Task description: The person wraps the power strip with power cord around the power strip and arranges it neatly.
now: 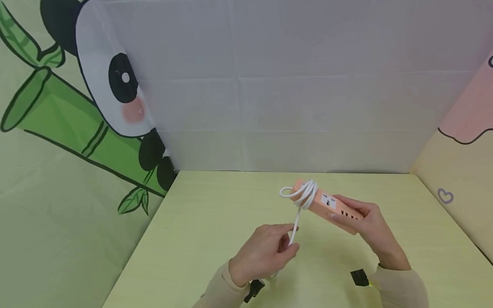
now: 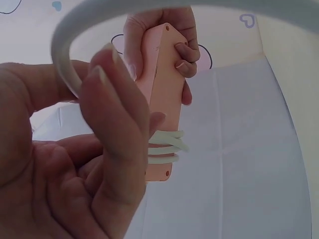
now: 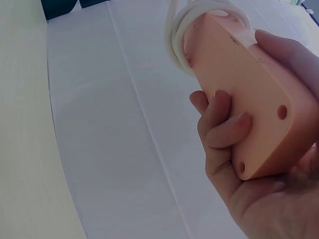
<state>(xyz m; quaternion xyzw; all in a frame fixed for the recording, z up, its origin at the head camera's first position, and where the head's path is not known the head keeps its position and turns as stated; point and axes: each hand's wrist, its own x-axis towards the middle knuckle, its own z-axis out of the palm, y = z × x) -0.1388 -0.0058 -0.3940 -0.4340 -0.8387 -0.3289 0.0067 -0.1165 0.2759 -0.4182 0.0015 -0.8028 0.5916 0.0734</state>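
A salmon-pink power strip (image 1: pixel 323 205) is held tilted above the table by my right hand (image 1: pixel 369 224), which grips its lower right end with thumb on one side and fingers on the other. White cord (image 1: pixel 307 194) is wound in several turns around the strip's far left end, with a small loop sticking out. From there the cord runs down to my left hand (image 1: pixel 265 252), which pinches it between thumb and fingers. In the left wrist view, the cord bends in a wide arc over the left hand (image 2: pixel 114 134). Sockets and slots show on the strip's top face.
The pale yellow table (image 1: pixel 200 214) spreads under both hands. Behind it stands a grey-white backdrop (image 1: pixel 292 107). Printed cloth with a panda and bamboo (image 1: pixel 77 124) hangs at the left, and a pink and cream panel (image 1: pixel 462 171) borders the right side.
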